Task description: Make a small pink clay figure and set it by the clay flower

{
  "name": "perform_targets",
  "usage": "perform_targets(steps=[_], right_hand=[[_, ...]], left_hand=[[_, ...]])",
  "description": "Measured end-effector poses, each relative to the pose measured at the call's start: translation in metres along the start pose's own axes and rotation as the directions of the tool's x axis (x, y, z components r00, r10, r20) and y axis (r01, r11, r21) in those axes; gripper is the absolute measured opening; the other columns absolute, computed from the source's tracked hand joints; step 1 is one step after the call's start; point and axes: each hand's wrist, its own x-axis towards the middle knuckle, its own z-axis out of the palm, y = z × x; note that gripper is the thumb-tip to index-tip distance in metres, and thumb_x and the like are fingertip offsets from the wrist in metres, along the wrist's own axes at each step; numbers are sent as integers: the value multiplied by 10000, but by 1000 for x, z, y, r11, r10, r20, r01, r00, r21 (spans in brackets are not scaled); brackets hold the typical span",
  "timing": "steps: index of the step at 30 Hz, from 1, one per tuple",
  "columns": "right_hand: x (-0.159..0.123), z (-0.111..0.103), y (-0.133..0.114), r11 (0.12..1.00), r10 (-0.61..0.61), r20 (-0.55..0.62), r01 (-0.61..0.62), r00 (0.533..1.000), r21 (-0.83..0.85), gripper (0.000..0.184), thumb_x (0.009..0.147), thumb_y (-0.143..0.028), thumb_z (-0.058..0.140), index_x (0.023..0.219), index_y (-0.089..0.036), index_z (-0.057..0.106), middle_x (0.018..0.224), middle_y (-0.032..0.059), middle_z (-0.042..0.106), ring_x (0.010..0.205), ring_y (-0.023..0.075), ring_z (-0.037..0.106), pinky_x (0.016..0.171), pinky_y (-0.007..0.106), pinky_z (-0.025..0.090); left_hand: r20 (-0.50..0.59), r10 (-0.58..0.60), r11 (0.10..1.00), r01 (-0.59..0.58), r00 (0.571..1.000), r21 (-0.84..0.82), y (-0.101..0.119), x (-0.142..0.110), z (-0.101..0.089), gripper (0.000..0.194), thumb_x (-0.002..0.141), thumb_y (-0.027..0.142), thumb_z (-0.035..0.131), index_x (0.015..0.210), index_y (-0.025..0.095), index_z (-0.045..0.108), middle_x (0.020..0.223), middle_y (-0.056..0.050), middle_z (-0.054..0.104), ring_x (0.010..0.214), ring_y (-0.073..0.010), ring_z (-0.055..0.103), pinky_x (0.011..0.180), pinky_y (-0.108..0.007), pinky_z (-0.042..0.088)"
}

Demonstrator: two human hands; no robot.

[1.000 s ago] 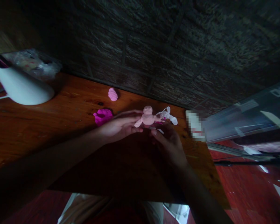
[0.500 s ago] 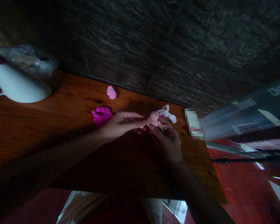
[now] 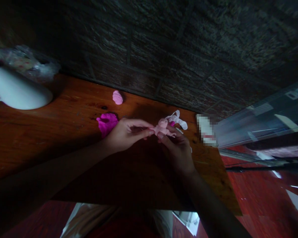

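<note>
A small light-pink clay figure [image 3: 163, 125], with a round head and thin limbs, is held above the table between my two hands. My left hand [image 3: 125, 134] pinches a thin limb at its left side between thumb and fingertips. Around its body, my right hand [image 3: 177, 148] is closed, thumb in front and fingers mostly hidden behind. Left of my left hand lies a crumpled magenta clay piece [image 3: 106, 123]. A lump of pink clay [image 3: 117, 97] rests farther back. Behind the figure are white strips [image 3: 180, 121], with a bit of magenta beside them.
On the wooden table [image 3: 72, 115] at far left stands a white lamp-like or jug-like object [image 3: 22, 89], near a crumpled plastic bag [image 3: 43, 67]. A blurred-out white item [image 3: 206, 130] lies at the right edge. A dark brick wall [image 3: 144, 59] runs along the back.
My left hand's fingers have closed into a tighter pinch on the figure's limb. The figure and my right hand are almost unmoved; the view has shifted slightly.
</note>
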Motion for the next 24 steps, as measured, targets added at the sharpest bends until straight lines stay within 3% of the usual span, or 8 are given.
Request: perform_targets(steps=[10,18,24], right_hand=[[-1,1,-1,997,-76,18,76,997,-30,309,695,-284,909,990,-328,829,995,-24,832,927,183,741,900,374,590],[1,2,4,999,-49,31,49,998,2,326,654,-256,923,954,-344,833,956,-47,835,881,173,745,901,369,589],[1,0,5,996,-85,-18,84,996,-11,314,691,-267,909,987,-330,827,983,-39,829,898,171,745,919,372,589]], left_hand=[[-37,-47,994,43,998,-101,-1,2,2,176,770,272,845,893,149,816,853,-46,811,651,-116,682,644,-238,595],[-104,36,999,-38,994,-14,-2,0,5,126,829,253,793,902,150,803,858,-48,807,674,-114,667,677,-235,570],[-70,-85,988,75,994,-134,-1,0,6,194,796,317,832,926,173,837,905,-57,817,689,-128,657,657,-253,555]])
